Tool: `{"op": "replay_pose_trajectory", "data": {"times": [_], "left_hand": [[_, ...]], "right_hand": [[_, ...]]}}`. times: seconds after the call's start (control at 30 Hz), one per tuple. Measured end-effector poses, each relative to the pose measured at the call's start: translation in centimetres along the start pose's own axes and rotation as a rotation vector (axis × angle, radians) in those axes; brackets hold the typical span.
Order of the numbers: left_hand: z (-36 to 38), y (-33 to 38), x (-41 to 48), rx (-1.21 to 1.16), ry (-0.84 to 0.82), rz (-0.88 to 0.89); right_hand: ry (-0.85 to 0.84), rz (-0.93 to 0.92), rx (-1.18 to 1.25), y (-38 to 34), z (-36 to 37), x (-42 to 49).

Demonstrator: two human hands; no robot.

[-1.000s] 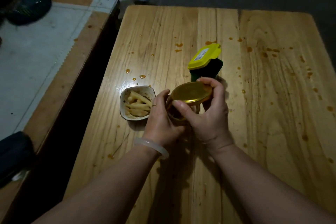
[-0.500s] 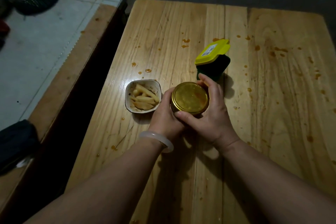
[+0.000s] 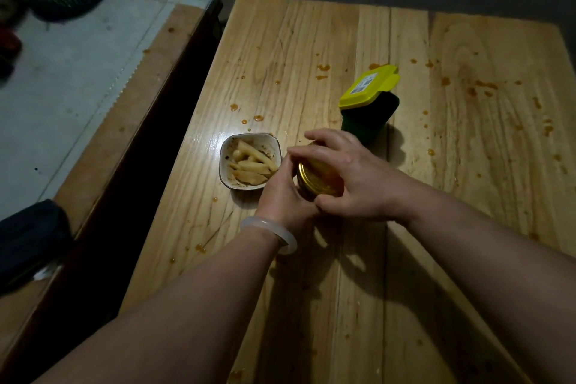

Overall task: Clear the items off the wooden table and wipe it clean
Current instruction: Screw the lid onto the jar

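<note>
Jar being capped on the stained wooden table.

The jar [image 3: 307, 187] stands near the middle of the wooden table [image 3: 311, 41], just beside a small white bowl [image 3: 249, 162] of pale food strips. The left hand [image 3: 282, 196] is wrapped round the jar's body, and the right hand [image 3: 352, 178] curls its fingers over the gold lid [image 3: 318, 179], so both hands grip the one vessel. The jar appears rigid and probably breakable; with sauce about, its wall may be slick, so a hold low on the body with the lid seated firmly seems safest for carrying. Beyond it stands a dark green container [image 3: 367, 117] with a yellow lid [image 3: 369, 84]. Orange sauce spots [image 3: 322, 67] are scattered across the boards, awaiting the wipe.
</note>
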State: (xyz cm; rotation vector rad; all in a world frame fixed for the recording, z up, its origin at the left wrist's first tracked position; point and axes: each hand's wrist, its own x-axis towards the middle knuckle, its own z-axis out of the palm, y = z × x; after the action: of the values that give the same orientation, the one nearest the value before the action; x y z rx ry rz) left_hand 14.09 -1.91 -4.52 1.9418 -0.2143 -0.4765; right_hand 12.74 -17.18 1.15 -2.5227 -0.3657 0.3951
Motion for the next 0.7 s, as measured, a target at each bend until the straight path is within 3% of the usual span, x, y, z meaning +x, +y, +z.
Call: {"op": "replay_pose_trajectory", "data": {"times": [0.27,0.7], "left_hand": [[0.1,0.4,-0.3,-0.018,0.017,-0.064],[0.3,0.9,-0.9,-0.076,0.032,-0.044]], "right_hand": [[-0.092,-0.169,-0.334,-0.4,-1.5,0.9],[0.100,-0.126,-0.424,0.4,1.5,0.3]]}}
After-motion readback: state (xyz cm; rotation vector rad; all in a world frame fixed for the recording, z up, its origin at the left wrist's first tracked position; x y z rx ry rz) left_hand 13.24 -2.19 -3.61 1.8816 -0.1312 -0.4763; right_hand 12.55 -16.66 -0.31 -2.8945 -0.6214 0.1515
